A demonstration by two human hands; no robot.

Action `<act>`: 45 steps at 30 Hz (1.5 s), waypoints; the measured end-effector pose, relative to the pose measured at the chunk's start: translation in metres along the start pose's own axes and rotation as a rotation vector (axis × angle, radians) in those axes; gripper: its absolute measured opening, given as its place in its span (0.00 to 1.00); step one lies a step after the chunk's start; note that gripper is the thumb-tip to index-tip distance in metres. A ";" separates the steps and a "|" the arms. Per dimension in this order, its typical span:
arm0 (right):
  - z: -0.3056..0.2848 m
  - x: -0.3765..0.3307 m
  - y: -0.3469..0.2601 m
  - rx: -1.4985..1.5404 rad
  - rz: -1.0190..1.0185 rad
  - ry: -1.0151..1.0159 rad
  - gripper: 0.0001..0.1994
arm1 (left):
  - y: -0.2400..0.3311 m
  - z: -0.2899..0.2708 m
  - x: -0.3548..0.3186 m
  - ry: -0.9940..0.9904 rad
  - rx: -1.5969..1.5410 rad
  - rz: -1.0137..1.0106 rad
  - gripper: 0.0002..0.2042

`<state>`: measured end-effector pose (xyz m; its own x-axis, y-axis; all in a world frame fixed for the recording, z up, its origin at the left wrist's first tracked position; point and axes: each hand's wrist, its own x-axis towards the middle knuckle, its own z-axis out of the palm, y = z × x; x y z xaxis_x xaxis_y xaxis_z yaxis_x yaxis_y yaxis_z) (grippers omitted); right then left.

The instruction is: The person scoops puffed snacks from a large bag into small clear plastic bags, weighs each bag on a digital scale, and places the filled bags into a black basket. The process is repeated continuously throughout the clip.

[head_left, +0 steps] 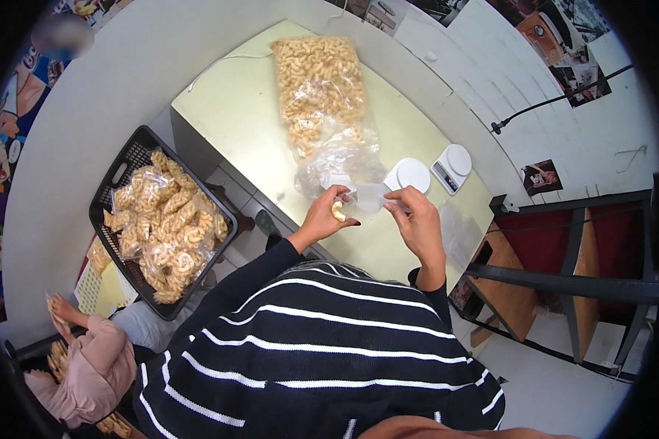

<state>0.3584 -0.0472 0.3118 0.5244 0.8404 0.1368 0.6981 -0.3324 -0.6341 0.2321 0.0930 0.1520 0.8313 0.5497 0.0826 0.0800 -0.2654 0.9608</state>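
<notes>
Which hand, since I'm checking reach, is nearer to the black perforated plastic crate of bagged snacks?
Left. The left hand is to the right of the crate; the right hand is farther right, beyond the left hand as seen from the crate.

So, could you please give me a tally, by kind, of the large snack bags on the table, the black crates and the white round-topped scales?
Large snack bag: 1
Black crate: 1
White round-topped scales: 2
Total: 4
</notes>
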 end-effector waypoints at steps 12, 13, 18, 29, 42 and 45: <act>0.048 -0.050 0.114 0.680 0.468 0.081 0.09 | 0.025 0.003 0.054 -0.471 0.797 -0.113 0.39; 0.055 -0.055 0.122 0.746 0.507 0.085 0.09 | 0.028 0.006 0.056 -0.498 0.870 -0.102 0.39; 0.079 -0.071 0.144 0.972 0.621 0.083 0.11 | 0.022 0.015 0.056 -0.552 0.979 -0.095 0.40; 0.090 -0.079 0.160 1.026 0.611 0.031 0.12 | 0.001 0.021 0.047 -0.580 0.992 -0.083 0.42; 0.026 -0.065 0.081 0.271 0.168 0.237 0.08 | 0.006 0.020 0.021 -0.292 0.304 -0.038 0.42; 0.020 -0.067 0.056 0.046 0.034 0.213 0.09 | 0.003 0.024 0.019 -0.207 0.218 0.035 0.42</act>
<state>0.3532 -0.1136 0.2521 0.6418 0.7179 0.2696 0.6580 -0.3351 -0.6743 0.2613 0.0832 0.1499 0.9281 0.3703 0.0379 0.1468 -0.4577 0.8769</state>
